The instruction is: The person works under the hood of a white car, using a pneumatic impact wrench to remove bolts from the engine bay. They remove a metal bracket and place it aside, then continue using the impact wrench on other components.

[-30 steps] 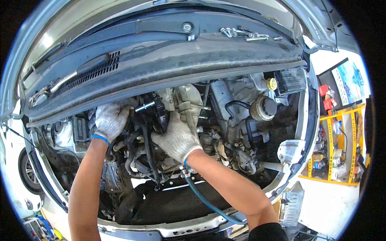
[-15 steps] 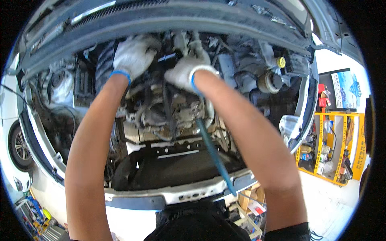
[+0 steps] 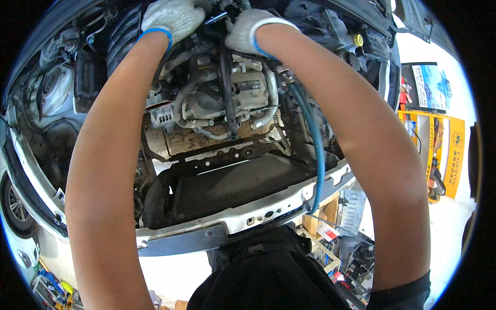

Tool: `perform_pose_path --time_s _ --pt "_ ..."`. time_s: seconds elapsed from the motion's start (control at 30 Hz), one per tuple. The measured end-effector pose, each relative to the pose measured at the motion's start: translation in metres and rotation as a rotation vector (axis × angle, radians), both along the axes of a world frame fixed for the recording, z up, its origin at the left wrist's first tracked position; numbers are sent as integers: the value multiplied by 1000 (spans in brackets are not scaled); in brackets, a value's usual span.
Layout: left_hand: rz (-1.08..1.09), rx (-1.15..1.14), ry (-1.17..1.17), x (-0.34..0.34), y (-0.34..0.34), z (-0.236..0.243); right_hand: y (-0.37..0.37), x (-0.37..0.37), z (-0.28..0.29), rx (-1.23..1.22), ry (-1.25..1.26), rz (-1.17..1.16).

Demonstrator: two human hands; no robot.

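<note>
"How are the hands sitting?"
"Left hand [image 3: 173, 20] and right hand [image 3: 247, 32] are staying apart near twelve, fingers curling; I can't tell what they're gripping."
"And the bar [image 3: 216, 18]?"
"It's lying between them, slanting eight to two."
"Edges?"
"The rail [image 3: 248, 218] is crossing at six; room is opening over the engine [image 3: 222, 101]. The hose [image 3: 316, 144] is curving toward five."

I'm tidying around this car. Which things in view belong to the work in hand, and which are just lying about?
With the work:
gloved left hand and right hand
shiny metal bar between them
engine
blue hose, apparently

Lying about, it seems:
yellow rack
blue-and-white panel
red-and-white packet
</note>
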State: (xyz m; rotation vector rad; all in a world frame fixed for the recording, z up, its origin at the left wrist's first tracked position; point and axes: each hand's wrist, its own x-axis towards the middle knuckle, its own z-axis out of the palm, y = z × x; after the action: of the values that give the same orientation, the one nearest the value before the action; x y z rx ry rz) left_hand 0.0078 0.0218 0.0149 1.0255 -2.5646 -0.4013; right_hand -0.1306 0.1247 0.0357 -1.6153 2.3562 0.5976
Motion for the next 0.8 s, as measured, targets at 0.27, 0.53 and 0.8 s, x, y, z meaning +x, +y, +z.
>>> perform_pose_path --time_s 0.27,0.53,0.8 --pt "-158 -291 -226 10 -23 -17 10 6 -10 86 -164 -87" --pt "-76 47 -656 -23 33 60 62 -15 -24 -260 -694 -573" --pt "-275 -204 -617 -3 89 63 103 -13 -102 -718 -1208 -679"
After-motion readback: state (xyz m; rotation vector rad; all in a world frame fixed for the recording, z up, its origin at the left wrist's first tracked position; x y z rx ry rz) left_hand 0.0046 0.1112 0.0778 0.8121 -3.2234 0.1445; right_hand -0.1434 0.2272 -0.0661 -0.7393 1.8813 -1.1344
